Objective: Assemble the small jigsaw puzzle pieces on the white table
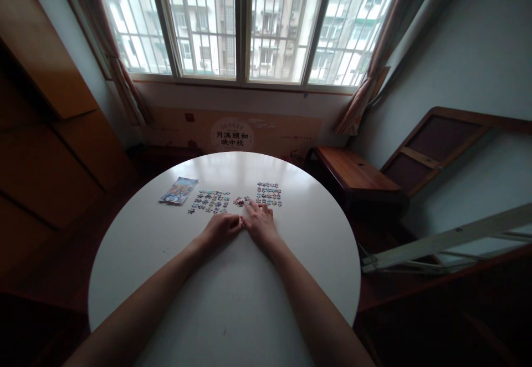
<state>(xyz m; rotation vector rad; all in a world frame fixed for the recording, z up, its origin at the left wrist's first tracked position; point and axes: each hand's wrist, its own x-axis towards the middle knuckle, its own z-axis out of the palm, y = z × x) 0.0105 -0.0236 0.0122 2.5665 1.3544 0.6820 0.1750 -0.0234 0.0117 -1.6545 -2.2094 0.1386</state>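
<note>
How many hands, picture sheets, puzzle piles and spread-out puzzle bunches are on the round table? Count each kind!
Left hand and right hand: 2
Picture sheet: 1
Small jigsaw-piece pile: 1
Spread-out jigsaw-piece bunches: 2, one either side of the pile
Total: 6

Smooth, glossy tabletop (pixel 245 284), shiny picture sheet (pixel 179 190), wooden bench (pixel 355 168)

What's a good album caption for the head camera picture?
Left hand and right hand near puzzle pieces on a round white table.
</note>
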